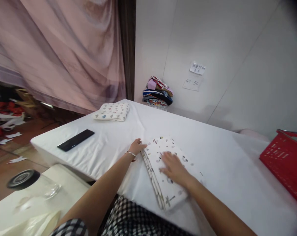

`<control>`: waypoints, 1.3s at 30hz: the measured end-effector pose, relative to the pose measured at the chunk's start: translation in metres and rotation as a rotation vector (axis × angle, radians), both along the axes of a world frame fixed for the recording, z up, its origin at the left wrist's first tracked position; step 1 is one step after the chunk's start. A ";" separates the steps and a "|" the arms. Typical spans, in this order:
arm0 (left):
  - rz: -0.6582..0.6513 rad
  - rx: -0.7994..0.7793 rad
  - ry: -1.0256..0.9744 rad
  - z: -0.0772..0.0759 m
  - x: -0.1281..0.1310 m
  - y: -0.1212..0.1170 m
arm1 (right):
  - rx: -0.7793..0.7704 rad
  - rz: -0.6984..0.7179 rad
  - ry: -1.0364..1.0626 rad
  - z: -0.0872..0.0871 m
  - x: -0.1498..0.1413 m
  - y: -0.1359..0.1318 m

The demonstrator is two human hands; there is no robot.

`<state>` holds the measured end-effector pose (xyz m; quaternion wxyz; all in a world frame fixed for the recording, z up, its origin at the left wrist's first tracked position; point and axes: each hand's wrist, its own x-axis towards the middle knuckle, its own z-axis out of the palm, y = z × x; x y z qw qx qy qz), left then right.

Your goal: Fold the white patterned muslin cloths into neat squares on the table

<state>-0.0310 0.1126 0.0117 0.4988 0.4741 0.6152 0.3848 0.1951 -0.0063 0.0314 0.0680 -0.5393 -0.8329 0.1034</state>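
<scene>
A folded white cloth with small printed figures (163, 188) lies on the white table (219, 154) in front of me. My right hand (172, 167) rests flat on top of it, fingers stretched out. My left hand (136, 146), with a bracelet at the wrist, touches the cloth's far left corner; its fingers are curled at the edge, and I cannot make out whether they pinch the fabric.
A second folded printed cloth (112, 111) lies at the table's far left. A black phone (76, 140) lies near the left edge. A pile of folded clothes (158, 92) sits against the wall. A red basket (287, 162) stands at the right. A lidded jar (27, 183) stands lower left.
</scene>
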 end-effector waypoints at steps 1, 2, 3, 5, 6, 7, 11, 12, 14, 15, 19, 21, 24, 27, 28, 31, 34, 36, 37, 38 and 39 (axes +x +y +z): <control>0.007 -0.008 -0.040 -0.002 -0.001 0.000 | -0.011 0.028 -0.014 -0.004 -0.009 -0.002; 0.010 -0.012 -0.071 -0.004 -0.002 0.001 | -0.027 0.044 -0.023 -0.006 -0.016 -0.005; 0.011 -0.011 -0.093 -0.006 -0.003 0.001 | -0.037 0.043 -0.025 -0.008 -0.020 -0.008; 0.009 -0.005 -0.119 -0.009 -0.003 0.001 | -0.042 0.028 -0.008 -0.007 -0.025 -0.015; 0.008 -0.003 -0.126 -0.010 -0.003 0.001 | -0.042 0.035 0.008 -0.005 -0.026 -0.018; 0.009 -0.002 -0.127 -0.010 -0.003 0.001 | -0.038 0.052 0.023 -0.004 -0.027 -0.023; 0.021 -0.002 -0.110 -0.011 -0.001 0.002 | -0.043 0.144 0.063 0.001 -0.037 -0.041; 0.024 0.000 -0.101 -0.011 -0.001 0.002 | -0.039 0.147 0.076 0.002 -0.039 -0.045; 0.026 0.004 -0.087 -0.013 -0.001 0.003 | -0.006 0.132 0.119 0.003 -0.044 -0.051; 0.028 0.008 -0.080 -0.014 -0.001 0.004 | 0.022 0.108 0.147 0.004 -0.046 -0.053; 0.028 0.049 -0.030 -0.020 -0.003 0.005 | 0.120 -0.082 0.184 0.006 -0.056 -0.050; 0.024 0.073 -0.005 -0.021 -0.004 0.003 | 0.137 -0.141 0.148 0.005 -0.060 -0.045; 0.016 0.109 0.031 -0.020 -0.005 -0.003 | 0.161 -0.165 0.116 0.001 -0.064 -0.039; 0.009 0.153 0.068 -0.018 -0.005 -0.009 | 0.171 -0.178 0.120 -0.002 -0.066 -0.035; 0.008 0.166 0.069 -0.017 -0.005 -0.011 | 0.169 -0.178 0.130 -0.003 -0.066 -0.035; 0.020 0.166 0.054 -0.015 -0.004 -0.013 | 0.150 -0.147 0.198 -0.003 -0.068 -0.035; 0.049 0.139 0.023 -0.013 -0.003 -0.013 | 0.134 -0.095 0.255 -0.003 -0.070 -0.036; 0.056 0.131 -0.004 -0.013 -0.003 -0.013 | 0.140 -0.112 0.270 -0.003 -0.070 -0.036; 0.055 0.127 -0.015 -0.013 -0.003 -0.013 | 0.145 -0.144 0.272 -0.002 -0.069 -0.035; 0.050 0.123 -0.021 -0.014 -0.004 -0.013 | 0.148 -0.183 0.264 -0.002 -0.068 -0.034; 0.048 0.121 -0.021 -0.015 -0.004 -0.012 | 0.147 -0.219 0.245 -0.002 -0.067 -0.033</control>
